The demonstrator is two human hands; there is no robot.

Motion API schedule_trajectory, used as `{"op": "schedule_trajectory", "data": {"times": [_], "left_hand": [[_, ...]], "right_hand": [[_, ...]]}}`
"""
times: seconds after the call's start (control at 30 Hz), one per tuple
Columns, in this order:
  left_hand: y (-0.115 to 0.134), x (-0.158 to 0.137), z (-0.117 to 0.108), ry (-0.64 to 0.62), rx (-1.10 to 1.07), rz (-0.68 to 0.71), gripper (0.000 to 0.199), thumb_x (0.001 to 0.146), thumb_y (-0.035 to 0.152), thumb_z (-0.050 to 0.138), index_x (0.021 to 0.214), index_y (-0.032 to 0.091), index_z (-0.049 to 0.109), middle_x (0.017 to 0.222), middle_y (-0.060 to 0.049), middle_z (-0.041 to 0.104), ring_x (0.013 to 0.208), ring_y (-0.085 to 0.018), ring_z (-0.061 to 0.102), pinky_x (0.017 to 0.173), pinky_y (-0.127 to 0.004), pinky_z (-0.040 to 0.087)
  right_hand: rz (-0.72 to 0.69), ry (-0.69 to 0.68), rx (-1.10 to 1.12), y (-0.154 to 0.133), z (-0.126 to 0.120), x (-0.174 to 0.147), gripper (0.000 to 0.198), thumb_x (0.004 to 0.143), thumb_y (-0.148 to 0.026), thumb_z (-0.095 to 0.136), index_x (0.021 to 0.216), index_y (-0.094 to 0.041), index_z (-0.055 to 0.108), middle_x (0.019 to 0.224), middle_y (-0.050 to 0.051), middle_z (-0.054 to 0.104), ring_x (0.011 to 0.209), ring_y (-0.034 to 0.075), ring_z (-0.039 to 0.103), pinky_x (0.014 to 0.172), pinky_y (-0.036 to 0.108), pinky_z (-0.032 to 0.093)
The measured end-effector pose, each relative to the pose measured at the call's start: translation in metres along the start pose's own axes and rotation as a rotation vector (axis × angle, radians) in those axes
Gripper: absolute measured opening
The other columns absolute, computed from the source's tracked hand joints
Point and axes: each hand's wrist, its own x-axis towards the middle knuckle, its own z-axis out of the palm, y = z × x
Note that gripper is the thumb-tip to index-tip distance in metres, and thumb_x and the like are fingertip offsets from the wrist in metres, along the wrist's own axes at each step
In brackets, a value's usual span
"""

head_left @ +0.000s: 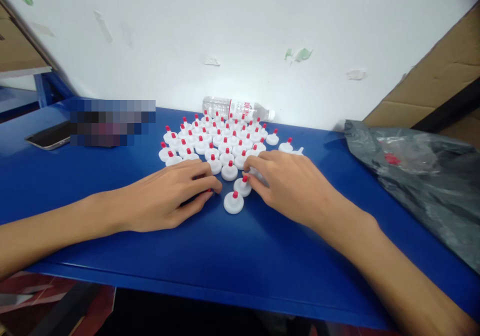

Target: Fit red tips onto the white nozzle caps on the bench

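Many white round spout caps with small red tips [229, 171] stand in a cluster on the blue table [232, 256]. My left hand [176, 193] rests at the cluster's front left, fingers curled and closed, with a bit of red showing between thumb and forefinger; the rest of that piece is hidden. At the front right, my right hand [296, 181] closes its thumb and fingers around a white spout cap [259, 175], mostly covered. Just left of its thumb stands a red-tipped cap [242, 188], and another red-tipped cap [233, 204] sits nearest me.
A clear plastic bottle [240, 109] lies behind the caps against the white wall [180, 41]. A phone [48, 136] lies at the left beside a blurred-out patch. On the right, a grey plastic bag [423, 196] holds a clear bag with red pieces [393, 159]. Cardboard [431, 71] stands behind.
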Motion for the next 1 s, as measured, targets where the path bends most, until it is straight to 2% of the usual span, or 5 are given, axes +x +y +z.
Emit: {"op": "schedule_trajectory", "data": {"times": [1.0], "left_hand": [[0.0002,0.0004,-0.0009,-0.011,0.014,-0.009,0.025,0.108,0.021,0.040,0.118,0.020,0.063,0.105,-0.008,0.061,0.092,-0.020,0.059,0.085,-0.033,0.048]], "right_hand": [[0.015,-0.009,0.005,-0.0003,-0.0003,-0.0004,0.024,0.103,-0.030,0.050,0.110,-0.023,0.071,0.102,0.004,0.076,0.092,0.022,0.069,0.062,0.034,0.032]]}}
